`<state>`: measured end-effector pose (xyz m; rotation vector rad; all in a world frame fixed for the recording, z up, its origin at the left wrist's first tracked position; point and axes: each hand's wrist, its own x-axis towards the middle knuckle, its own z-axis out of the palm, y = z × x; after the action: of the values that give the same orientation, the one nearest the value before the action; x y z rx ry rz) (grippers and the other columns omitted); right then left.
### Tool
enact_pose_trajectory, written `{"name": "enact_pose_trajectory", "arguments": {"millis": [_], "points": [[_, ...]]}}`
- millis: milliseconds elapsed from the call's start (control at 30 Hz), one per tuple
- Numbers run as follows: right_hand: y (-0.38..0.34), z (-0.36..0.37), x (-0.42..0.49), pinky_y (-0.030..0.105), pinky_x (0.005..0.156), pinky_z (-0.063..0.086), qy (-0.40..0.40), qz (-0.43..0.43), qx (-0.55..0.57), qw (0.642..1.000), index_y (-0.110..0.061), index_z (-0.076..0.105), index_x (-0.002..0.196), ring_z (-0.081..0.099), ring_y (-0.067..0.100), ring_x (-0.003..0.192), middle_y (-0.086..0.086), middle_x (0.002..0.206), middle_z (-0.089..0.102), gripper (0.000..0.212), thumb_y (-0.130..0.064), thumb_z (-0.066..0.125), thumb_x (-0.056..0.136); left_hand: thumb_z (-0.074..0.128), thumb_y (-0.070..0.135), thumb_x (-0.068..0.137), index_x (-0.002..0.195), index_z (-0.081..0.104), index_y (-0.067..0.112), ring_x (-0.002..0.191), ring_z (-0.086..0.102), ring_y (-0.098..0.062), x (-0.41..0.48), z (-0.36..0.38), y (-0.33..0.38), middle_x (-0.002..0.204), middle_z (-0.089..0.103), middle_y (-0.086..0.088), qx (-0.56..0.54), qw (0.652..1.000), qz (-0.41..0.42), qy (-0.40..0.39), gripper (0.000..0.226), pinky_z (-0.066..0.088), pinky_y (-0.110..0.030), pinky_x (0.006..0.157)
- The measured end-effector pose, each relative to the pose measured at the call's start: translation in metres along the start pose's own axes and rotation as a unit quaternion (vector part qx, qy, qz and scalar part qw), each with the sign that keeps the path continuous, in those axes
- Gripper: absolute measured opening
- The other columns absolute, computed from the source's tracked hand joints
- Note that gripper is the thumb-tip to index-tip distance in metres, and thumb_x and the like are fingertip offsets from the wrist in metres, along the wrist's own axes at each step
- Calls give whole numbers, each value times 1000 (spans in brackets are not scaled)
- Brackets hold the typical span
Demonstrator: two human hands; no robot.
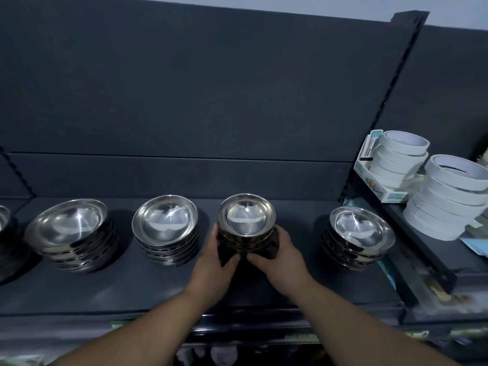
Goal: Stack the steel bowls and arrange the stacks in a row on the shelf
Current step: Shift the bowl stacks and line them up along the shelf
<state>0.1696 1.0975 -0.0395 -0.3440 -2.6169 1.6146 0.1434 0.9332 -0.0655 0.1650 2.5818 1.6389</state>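
Steel-hard, slick and probably weighty, the bowl stack (247, 225) toward the right end of the shelf (158, 289) is best held low, where left hand (215, 262) and right hand (281, 256) clasp its sides.

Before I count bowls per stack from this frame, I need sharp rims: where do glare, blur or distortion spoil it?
Head view throughout: dim light, with glare streaks inside the top bowl of the held stack; the tape rolls at right are smeared; wide-angle bending toward the edges, where the leftmost stack is cropped.
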Motion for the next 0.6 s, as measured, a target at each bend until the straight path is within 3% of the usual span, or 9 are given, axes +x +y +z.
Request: {"name": "enact_pose_trajectory", "arguments": {"millis": [67,133,200,267,467,600], "points": [[4,-3,-2,20,98,41,-15,2,-9,1000,-28,32,145,54,7,120,-14,130,54,87,-25,82,74,68,21,86,152,19,19,132,47,-15,-3,4,-3,145,48,1,24,999,-26,23,83,37,-37,112],[11,-10,-7,28,105,43,-18,18,-16,1000,-24,29,147,53,11,124,-8,137,52,91,-28,83,74,69,27,85,140,39,11,125,54,-19,-9,10,-2,136,57,-6,57,995,-65,43,65,42,-29,105],[21,-22,-14,29,104,45,-12,34,-30,999,-19,38,144,56,13,121,0,136,55,84,-31,82,74,69,29,86,120,57,9,110,63,-21,-18,18,7,117,68,-7,111,989,-94,41,41,45,-21,88],[33,-37,-23,24,97,48,-9,37,-70,997,-18,53,134,61,10,111,1,126,64,68,-36,81,75,67,32,87,113,65,12,103,65,-19,-28,31,16,109,71,-4,151,984,-94,15,33,45,-21,84],[64,-99,-54,12,82,44,20,34,-136,990,-23,70,108,61,1,92,-11,100,70,39,-49,73,78,65,32,89,121,64,13,107,63,-13,-44,94,56,116,69,-2,129,989,-60,-37,38,38,-12,82],[78,-137,-64,25,71,44,89,70,-128,985,-21,54,91,57,11,85,-7,91,60,44,-54,75,73,70,33,85,137,50,14,120,56,-12,-39,134,84,134,58,0,40,998,-46,-32,59,39,-17,98]]}}
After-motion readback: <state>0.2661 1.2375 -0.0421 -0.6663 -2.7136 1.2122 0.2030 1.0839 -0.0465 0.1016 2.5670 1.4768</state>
